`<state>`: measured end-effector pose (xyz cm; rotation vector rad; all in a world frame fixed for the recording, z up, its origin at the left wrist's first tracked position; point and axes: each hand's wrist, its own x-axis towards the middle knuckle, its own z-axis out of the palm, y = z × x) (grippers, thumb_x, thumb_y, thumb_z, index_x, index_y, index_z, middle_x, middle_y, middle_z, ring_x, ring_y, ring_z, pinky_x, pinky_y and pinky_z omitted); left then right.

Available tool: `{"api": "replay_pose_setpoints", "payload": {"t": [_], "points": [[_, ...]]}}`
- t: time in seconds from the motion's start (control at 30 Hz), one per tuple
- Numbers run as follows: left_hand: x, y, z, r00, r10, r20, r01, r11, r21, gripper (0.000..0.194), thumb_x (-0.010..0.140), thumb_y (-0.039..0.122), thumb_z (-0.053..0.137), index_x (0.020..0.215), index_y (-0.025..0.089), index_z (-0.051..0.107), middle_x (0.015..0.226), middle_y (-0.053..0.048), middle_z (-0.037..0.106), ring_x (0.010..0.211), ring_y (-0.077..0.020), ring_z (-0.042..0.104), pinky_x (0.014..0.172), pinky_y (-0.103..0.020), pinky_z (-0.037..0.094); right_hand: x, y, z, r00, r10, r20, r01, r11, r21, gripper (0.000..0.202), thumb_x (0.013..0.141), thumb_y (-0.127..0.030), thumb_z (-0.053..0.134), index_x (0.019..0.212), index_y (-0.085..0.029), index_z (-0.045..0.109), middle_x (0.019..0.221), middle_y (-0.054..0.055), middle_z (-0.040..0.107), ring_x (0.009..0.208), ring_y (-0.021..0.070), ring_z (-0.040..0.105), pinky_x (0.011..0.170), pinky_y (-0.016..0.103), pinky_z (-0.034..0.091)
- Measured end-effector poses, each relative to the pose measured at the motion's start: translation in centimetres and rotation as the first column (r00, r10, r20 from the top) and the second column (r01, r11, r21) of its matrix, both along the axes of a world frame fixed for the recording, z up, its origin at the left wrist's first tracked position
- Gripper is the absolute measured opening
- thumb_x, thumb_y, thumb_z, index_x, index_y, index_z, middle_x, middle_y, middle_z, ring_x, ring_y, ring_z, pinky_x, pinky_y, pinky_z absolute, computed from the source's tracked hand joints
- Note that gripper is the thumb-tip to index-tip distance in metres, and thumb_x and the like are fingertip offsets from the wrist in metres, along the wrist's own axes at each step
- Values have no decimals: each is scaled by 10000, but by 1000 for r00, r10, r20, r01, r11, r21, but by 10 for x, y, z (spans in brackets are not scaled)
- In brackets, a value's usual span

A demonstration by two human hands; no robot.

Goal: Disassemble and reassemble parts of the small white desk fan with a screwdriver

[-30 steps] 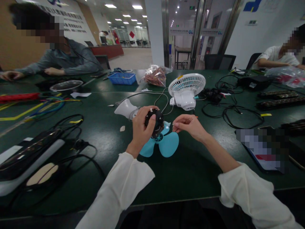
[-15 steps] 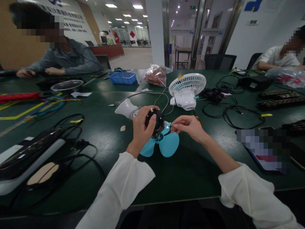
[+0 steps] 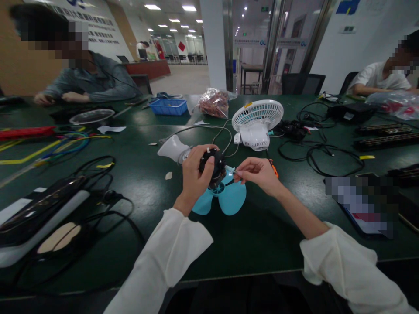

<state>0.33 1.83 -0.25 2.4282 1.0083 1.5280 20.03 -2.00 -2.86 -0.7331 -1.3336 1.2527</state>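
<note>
My left hand is wrapped round a black motor, which is joined to a white fan base lying on its side. At the motor's right, my right hand pinches a small part whose shape I cannot make out, close to a light blue piece. Below the motor, a blue fan blade lies on the green table, its hub partly hidden by the motor. Behind my hands stands a white fan head with its grille tilted up.
An orange-handled tool lies behind my right wrist. Farther back are a blue basket and a clear bag. Black cables and a phone are at right, power strips at left. Two people sit across the table.
My hands and the motor have hardly moved. Slightly more of the orange-handled tool shows behind my right hand. The hand of the person at the left has shifted a little to the right.
</note>
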Motion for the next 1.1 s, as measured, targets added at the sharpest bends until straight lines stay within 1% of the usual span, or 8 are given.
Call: {"api": "replay_pose_setpoints", "payload": {"t": [0.17, 0.4, 0.67, 0.9, 1.1], "points": [[0, -1, 1, 1000, 6, -4, -6, 1000, -5, 293, 929, 375, 383, 1046, 206, 592, 1030, -47, 669, 960, -199, 616, 864, -352, 473, -1, -1, 1, 999, -36, 15, 36, 999, 24, 180, 702, -278, 768, 774, -149, 665, 688, 31, 720, 640, 144, 701, 548, 223, 567], [0, -2, 1, 1000, 13, -2, -13, 1000, -14, 297, 930, 384, 384, 1044, 207, 593, 1029, -49, 669, 961, -199, 615, 865, -352, 472, -2, -3, 0, 998, -54, 26, 52, 997, 56, 190, 708, -297, 763, 784, -156, 661, 691, 28, 719, 642, 142, 700, 552, 227, 570], [0, -2, 1, 1000, 16, -15, -17, 1000, -15, 302, 927, 380, 377, 1056, 210, 590, 1031, -45, 671, 964, -199, 617, 876, -356, 476, -6, -7, 4, 994, -103, 40, 100, 992, 72, 181, 708, -299, 761, 757, -158, 658, 671, 30, 709, 626, 146, 687, 558, 249, 566], [0, -1, 0, 1000, 9, 1, -9, 1000, -12, 293, 928, 372, 387, 1056, 203, 590, 1037, -51, 668, 979, -202, 616, 875, -354, 473, -4, -6, 0, 991, -122, 60, 115, 988, 106, 155, 724, -281, 745, 764, -161, 655, 704, 33, 715, 654, 150, 691, 575, 257, 571], [0, -2, 1, 1000, 2, 0, -1, 1000, -11, 289, 934, 372, 389, 1050, 203, 593, 1042, -51, 668, 983, -199, 614, 882, -354, 472, -3, -6, 0, 987, -141, 74, 131, 984, 125, 136, 743, -271, 730, 771, -163, 653, 699, 28, 710, 653, 143, 687, 598, 262, 574]]}}
